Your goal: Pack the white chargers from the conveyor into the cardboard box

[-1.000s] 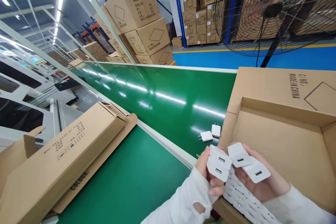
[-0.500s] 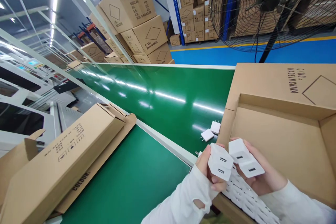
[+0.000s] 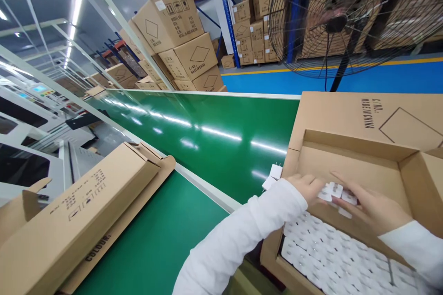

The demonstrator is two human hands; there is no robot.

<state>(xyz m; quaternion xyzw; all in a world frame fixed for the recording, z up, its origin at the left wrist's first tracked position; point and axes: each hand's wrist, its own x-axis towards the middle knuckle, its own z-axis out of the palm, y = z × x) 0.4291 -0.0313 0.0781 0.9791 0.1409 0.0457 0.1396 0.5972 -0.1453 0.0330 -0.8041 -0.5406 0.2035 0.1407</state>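
Over the open cardboard box (image 3: 301, 147), my left hand (image 3: 306, 186) and my right hand (image 3: 375, 205) face each other with several white USB wall chargers (image 3: 335, 191) gripped between them. My left fingers close on the chargers from the left. On the other side, my right fingers and thumb hold the group, slightly blurred. Below them, packed rows of white chargers (image 3: 332, 253) fill the near part of the box, prongs up. Left of the box, loose chargers (image 3: 276, 171) lie on the green belt, partly hidden by my left sleeve.
The green conveyor belt (image 3: 221, 115) runs away to the far left, with a pale rail along it. A closed carton (image 3: 79, 207) lies at the left. Stacked cartons (image 3: 187, 55) stand behind the belt. A large fan (image 3: 335, 23) stands at the back right.
Both hands have moved right and over the box with the chargers, which are now tilted so their USB ports no longer face me. The view has shifted, showing more packed rows.
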